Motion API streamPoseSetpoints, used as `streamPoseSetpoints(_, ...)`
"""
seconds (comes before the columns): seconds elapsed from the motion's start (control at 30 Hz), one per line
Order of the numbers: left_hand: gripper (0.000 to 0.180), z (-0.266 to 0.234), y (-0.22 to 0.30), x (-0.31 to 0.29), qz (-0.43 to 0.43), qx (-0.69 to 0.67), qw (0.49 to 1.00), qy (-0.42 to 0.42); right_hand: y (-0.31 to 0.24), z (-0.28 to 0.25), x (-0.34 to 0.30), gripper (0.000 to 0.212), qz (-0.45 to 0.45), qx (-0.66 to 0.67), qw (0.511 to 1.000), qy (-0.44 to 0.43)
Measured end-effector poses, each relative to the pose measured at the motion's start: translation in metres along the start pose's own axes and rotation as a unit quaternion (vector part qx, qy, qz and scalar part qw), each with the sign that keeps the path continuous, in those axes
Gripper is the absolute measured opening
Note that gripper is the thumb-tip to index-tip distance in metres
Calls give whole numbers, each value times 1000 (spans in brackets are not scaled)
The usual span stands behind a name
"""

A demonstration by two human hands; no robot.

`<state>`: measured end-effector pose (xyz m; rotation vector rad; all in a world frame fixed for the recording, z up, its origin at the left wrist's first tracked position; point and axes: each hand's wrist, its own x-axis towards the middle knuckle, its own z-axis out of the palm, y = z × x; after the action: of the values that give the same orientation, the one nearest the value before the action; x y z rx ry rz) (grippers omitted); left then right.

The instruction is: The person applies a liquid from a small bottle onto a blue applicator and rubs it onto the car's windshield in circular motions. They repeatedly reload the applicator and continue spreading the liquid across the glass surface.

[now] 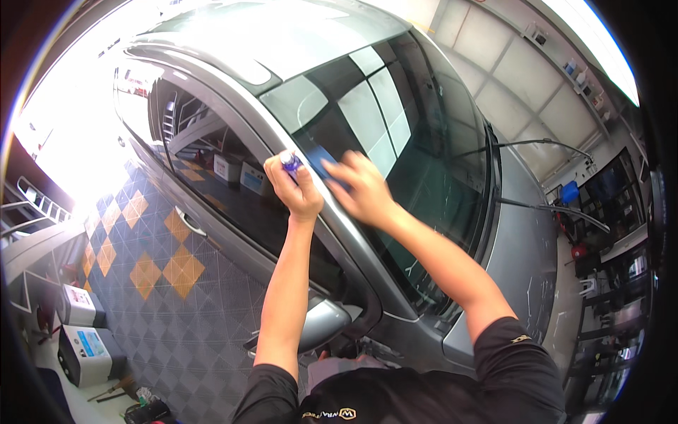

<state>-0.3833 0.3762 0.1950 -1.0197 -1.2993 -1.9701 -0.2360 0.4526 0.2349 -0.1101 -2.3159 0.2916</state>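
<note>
A grey car fills the middle, and I lean over its front pillar (339, 240) between the windshield (431, 191) and the side window (219, 166). My left hand (296, 189) is closed around a small purple-blue object with a pale top (290, 162), next to the upper part of the pillar. Most of that object is hidden in the fist. On the windshield's edge, my right hand (359, 185) holds a flat blue piece (321, 160) by the glass. Motion blurs its fingers and the blue piece, so I cannot tell whether it is a cloth or a squeegee.
Two wiper arms (544, 205) stand raised off the windshield. The side mirror (328, 321) juts out below my left forearm. White-and-grey boxes (88, 353) stand on the tiled floor (169, 339) at left, near a ladder (44, 201). Shelves with bottles (583, 78) line the right wall.
</note>
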Motion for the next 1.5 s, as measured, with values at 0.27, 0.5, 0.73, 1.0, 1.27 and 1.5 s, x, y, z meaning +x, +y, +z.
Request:
streamPoseSetpoints(0.27,50,12,-1,-6,-10,-21,999,23,-39,-52,-188,53,98,-93,990,33)
streamPoseSetpoints(0.5,48,33,18,-5,-13,-34,999,-35,40,30,153,28,97,-159,978,97)
streamPoseSetpoints(0.73,45,2,-6,-4,-32,-13,999,-6,-16,-37,-98,35,299,-203,928,89)
streamPoseSetpoints(1.0,43,4,-5,-2,-42,-8,999,-15,-35,-9,-82,42,425,-215,866,149)
streamPoseSetpoints(1.27,44,13,-4,-3,-5,56,997,-49,22,15,68,33,142,-123,979,84)
streamPoseSetpoints(1.5,41,17,14,5,111,101,977,-150,-8,-57,-207,35,446,-173,853,210)
